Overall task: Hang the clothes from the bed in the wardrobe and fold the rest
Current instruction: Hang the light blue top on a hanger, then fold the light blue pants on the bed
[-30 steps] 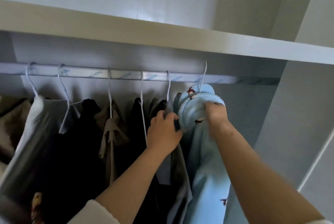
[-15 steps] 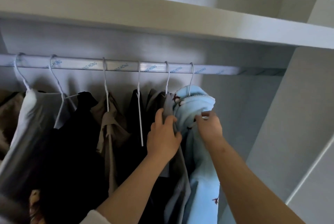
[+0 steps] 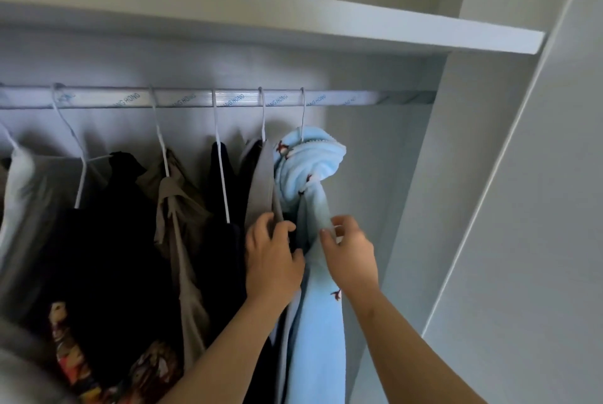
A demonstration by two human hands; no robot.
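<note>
The light blue fleece garment (image 3: pixel 310 305) hangs from a white hanger (image 3: pixel 302 116) at the right end of the wardrobe rail (image 3: pixel 202 99), its top bunched in a twist; the right hand (image 3: pixel 350 260) pinches the blue cloth just below that twist; the left hand (image 3: pixel 272 260), fingers curled, grips the edge of the grey garment (image 3: pixel 261 185) just left of it; further left hang a black garment (image 3: pixel 124 240) and a tan one (image 3: pixel 177 207); the shelf (image 3: pixel 293 21) runs above.

I am reading blue lettering repeating along the wardrobe rail (image 3: pixel 228 98) above my hangers: "HONG" is showing clearly several times, with a partly hidden word before it ending in "ANG". Nothing else here is carrying readable text.
</note>
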